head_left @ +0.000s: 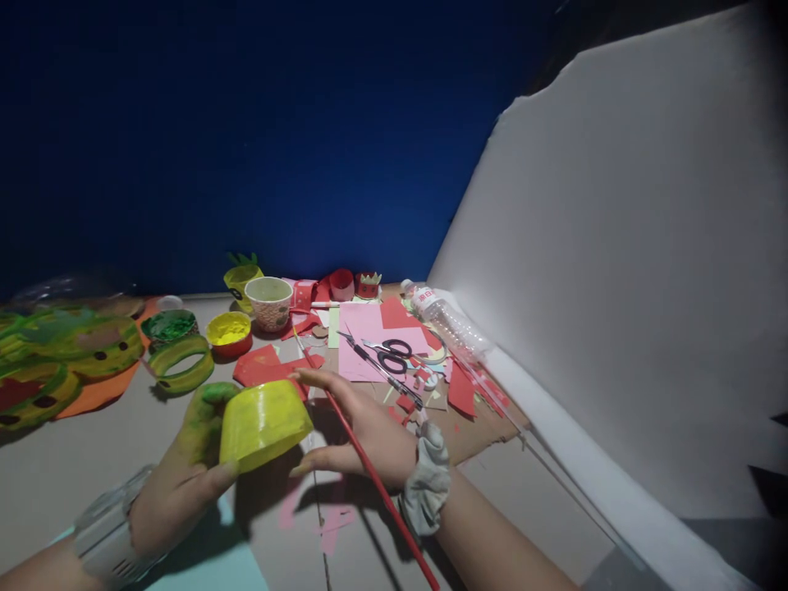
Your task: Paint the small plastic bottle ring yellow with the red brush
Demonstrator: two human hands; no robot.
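Note:
My left hand (194, 460), with green paint on its fingers, grips a yellow-painted paper cup piece (264, 427). The cup piece is tilted above the table, and its inside is hidden from me. In my right hand (363, 427) is a thin red paintbrush (385, 492), its bristle end pointing away from me and its handle slanting down toward the front. The right fingertips are at the right side of the cup piece; whether they touch it I cannot tell.
Behind my hands stand a bowl of yellow paint (230, 332), a bowl of green paint (169, 327), and a patterned paper cup (269, 302). A green painted ring (180, 364) lies at left. Scissors (394, 355), a craft knife (382, 369), paper scraps and a plastic bottle (446, 318) lie right.

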